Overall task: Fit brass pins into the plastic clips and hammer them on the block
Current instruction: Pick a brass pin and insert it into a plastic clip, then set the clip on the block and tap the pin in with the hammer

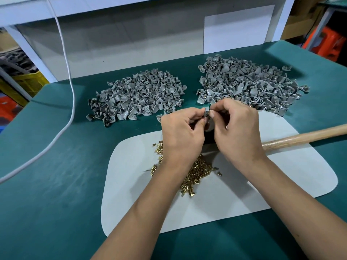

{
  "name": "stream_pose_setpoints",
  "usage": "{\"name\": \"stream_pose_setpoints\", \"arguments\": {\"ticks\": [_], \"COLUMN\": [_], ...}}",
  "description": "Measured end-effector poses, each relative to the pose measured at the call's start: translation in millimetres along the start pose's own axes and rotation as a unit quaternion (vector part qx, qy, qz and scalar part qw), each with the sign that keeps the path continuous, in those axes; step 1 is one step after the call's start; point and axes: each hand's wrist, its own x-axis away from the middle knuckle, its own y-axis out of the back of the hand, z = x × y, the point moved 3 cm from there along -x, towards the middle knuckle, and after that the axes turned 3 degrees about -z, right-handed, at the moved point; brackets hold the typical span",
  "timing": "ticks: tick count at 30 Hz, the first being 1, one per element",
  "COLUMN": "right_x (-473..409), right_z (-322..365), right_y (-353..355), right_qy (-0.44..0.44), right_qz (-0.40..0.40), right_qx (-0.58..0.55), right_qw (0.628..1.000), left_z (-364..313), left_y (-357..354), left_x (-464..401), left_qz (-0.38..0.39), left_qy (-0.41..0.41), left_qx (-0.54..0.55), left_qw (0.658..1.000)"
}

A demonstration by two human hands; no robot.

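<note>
Head view: at the centre of the frame the two hands meet above the pale mat. The left hand has its fingers curled and pinches a small grey plastic clip between thumb and fingertips. The right hand, fingers likewise curled, pinches at the same clip from the other side, most likely pressing a brass pin into it, though the pin itself is too small to make out. Holding the clip up close between both hands probably helps line up pin and hole before any hammering.

The loose brass pins lie heaped on the mat directly below the wrists, within easy reach. A hammer handle comes in from the right edge, resting on the mat; its head and the block are hidden behind the hands. Two piles of grey clips sit beyond, in the upper middle: the left pile and the right pile, presumably separating finished from unfinished, though which is which I cannot tell.

The worktop is covered in teal-green matting. A white cable trails down the left side. A white panel backs the bench, with yellow and orange crates at the frame edges.
</note>
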Motion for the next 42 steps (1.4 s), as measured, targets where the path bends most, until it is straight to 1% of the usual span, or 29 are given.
{"name": "stream_pose_setpoints", "arguments": {"ticks": [4, 6, 8, 10, 13, 15, 16, 18, 19, 20, 21, 23, 26, 28, 29, 31, 32, 34, 35, 37, 39, 40, 42], "right_x": [0, -2, -6, -15, -32, -42, -44, -40, -34, -27, -22, -17, -20, -26, -30, -40, -44, -48, -48, -44, -40, -41, -48], "right_z": [0, 1, 1, -1, -14, -30, -38, -50, -54, -57, -59, -60, -57, -49, -42, -27, -22, -15, -12, -8, -5, -2, 4], "right_y": [1, 1, 3, 10, 31, 49, 57, 64, 64, 61, 57, 52, 58, 66, 70, 71, 69, 58, 51, 35, 22, 19, 21], "right_qy": [0.011, 0.019, 0.027, 0.028, 0.017, 0.000, -0.008, -0.026, -0.033, -0.037, -0.035, -0.016, -0.005, -0.032, -0.038, -0.019, -0.006, 0.006, 0.003, 0.003, 0.025, 0.032, 0.039], "right_qz": [0.006, 0.029, 0.083, 0.159, 0.242, 0.313, 0.360, 0.458, 0.496, 0.519, 0.524, 0.511, 0.511, 0.489, 0.465, 0.399, 0.365, 0.307, 0.291, 0.300, 0.331, 0.333, 0.300], "right_qx": [0.007, 0.015, 0.010, -0.004, 0.024, 0.047, 0.066, 0.121, 0.146, 0.167, 0.185, 0.202, 0.174, 0.084, 0.033, -0.035, -0.040, -0.019, -0.006, 0.036, 0.098, 0.113, 0.091], "right_qw": [1.000, 0.999, 0.996, 0.987, 0.970, 0.948, 0.930, 0.880, 0.855, 0.837, 0.831, 0.835, 0.842, 0.868, 0.884, 0.916, 0.930, 0.952, 0.957, 0.953, 0.938, 0.935, 0.949], "left_z": [-4, -7, -6, -5, -12, -11, -10, -5, -3, 0, 2, 6, 11, 14, 15, 18, 18, 19, 19, 19, 19, 19, 19], "left_y": [2, 2, 4, 9, 18, 24, 26, 29, 31, 31, 31, 30, 30, 31, 33, 35, 35, 34, 33, 33, 32, 32, 31], "left_x": [-1, -1, -2, -2, -5, -9, -11, -15, -16, -17, -18, -19, -19, -20, -21, -22, -21, -19, -19, -18, -18, -18, -19], "left_qz": [0.005, 0.001, -0.003, -0.004, -0.038, -0.054, -0.050, -0.025, -0.006, 0.013, 0.032, 0.065, 0.082, 0.079, 0.076, 0.075, 0.076, 0.078, 0.078, 0.080, 0.080, 0.080, 0.078], "left_qy": [-0.027, -0.040, -0.043, -0.043, -0.050, -0.022, -0.008, 0.003, 0.003, 0.001, -0.002, -0.001, 0.025, 0.042, 0.056, 0.087, 0.100, 0.120, 0.130, 0.145, 0.150, 0.151, 0.151], "left_qx": [-0.043, -0.082, -0.124, -0.144, -0.172, -0.166, -0.162, -0.173, -0.184, -0.197, -0.209, -0.212, -0.184, -0.161, -0.146, -0.122, -0.113, -0.092, -0.080, -0.065, -0.062, -0.063, -0.065], "left_qw": [0.999, 0.996, 0.991, 0.989, 0.983, 0.984, 0.986, 0.985, 0.983, 0.980, 0.977, 0.975, 0.979, 0.983, 0.985, 0.986, 0.986, 0.985, 0.985, 0.984, 0.983, 0.983, 0.983]}}
